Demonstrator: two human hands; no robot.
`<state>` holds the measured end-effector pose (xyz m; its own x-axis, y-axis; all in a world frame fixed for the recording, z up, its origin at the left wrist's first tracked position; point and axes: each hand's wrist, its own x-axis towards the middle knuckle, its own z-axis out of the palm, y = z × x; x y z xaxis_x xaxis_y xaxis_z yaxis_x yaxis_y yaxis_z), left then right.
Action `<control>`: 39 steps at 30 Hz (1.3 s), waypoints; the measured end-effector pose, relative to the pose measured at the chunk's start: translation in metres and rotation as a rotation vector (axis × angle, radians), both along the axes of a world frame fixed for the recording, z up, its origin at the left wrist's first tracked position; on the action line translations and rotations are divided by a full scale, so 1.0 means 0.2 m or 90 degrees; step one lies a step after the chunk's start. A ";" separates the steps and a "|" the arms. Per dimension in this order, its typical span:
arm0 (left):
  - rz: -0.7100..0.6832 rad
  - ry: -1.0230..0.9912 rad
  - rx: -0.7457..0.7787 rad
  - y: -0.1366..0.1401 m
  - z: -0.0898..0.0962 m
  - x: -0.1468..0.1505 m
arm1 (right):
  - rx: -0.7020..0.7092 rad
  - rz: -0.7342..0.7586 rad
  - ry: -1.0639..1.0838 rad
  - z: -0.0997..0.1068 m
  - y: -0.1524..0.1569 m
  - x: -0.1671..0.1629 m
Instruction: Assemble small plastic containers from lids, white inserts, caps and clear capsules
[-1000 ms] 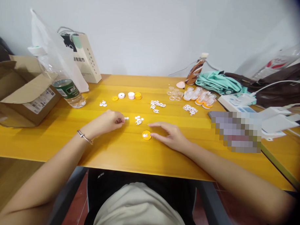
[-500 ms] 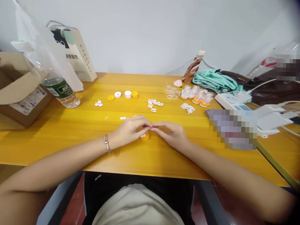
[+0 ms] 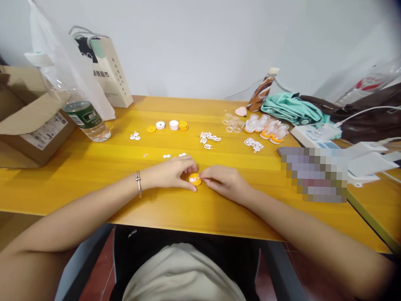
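A small round orange dish-like part [image 3: 193, 183] lies on the table in front of me, with little white pieces inside it. My left hand [image 3: 173, 173] curves around its left side, thumb and fingers apart; whether the fingertips touch its rim I cannot tell. At the right rim, my right hand [image 3: 228, 181] pinches a tiny white piece [image 3: 200, 177] between thumb and forefinger. Just beyond my left hand lie small white discs [image 3: 166, 156].
Farther back stand yellow and white round parts [image 3: 173, 125], white openwork pieces [image 3: 207, 136], clear rings [image 3: 233, 123] and clear-and-orange parts [image 3: 275, 131]. A cardboard box [image 3: 26, 131] and water bottle [image 3: 86, 120] are left; a phone [image 3: 313, 174] and power strip [image 3: 316, 135] right.
My hands, fingertips together above the orange part before, have come apart and lowered. The left has opened around the part's side; the right has brought its pinch to the rim.
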<state>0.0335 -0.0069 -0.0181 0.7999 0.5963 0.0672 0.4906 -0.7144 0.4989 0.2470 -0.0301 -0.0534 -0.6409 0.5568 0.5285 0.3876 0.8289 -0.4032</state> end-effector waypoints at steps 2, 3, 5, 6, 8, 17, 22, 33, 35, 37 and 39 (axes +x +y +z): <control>-0.003 -0.006 -0.016 0.00 -0.01 0.01 | 0.030 0.013 -0.020 0.00 0.00 0.00; -0.005 -0.010 -0.025 0.00 -0.01 0.02 | 0.042 0.015 -0.029 0.00 0.00 0.00; -0.012 -0.017 -0.033 0.01 -0.01 0.02 | 0.059 0.012 -0.042 0.00 0.01 -0.01; -0.018 -0.019 -0.032 0.01 -0.01 0.02 | 0.064 0.010 -0.046 0.00 0.01 -0.01; -0.025 -0.023 -0.031 0.01 -0.01 0.02 | 0.069 0.010 -0.054 0.00 0.01 -0.01; -0.028 -0.023 -0.043 0.02 -0.02 0.01 | 0.049 0.016 -0.070 0.01 0.01 0.00; -0.042 -0.016 -0.034 0.02 -0.02 0.00 | 0.018 0.017 -0.061 0.01 -0.01 0.00; -0.098 -0.039 -0.053 0.01 0.00 -0.02 | -0.138 -0.116 0.085 0.03 0.02 0.02; -0.087 -0.034 -0.049 0.01 0.00 -0.02 | -0.164 -0.124 0.070 0.02 0.03 0.02; -0.071 -0.032 -0.039 0.01 0.01 -0.01 | -0.186 -0.109 0.044 0.02 0.03 0.02; -0.053 -0.035 -0.029 0.00 0.00 -0.01 | -0.195 -0.095 0.020 0.02 0.02 0.02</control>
<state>0.0322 -0.0063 -0.0181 0.8431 0.5307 0.0872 0.4008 -0.7282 0.5559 0.2510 -0.0258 -0.0499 -0.5263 0.7789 0.3410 0.4787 0.6029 -0.6382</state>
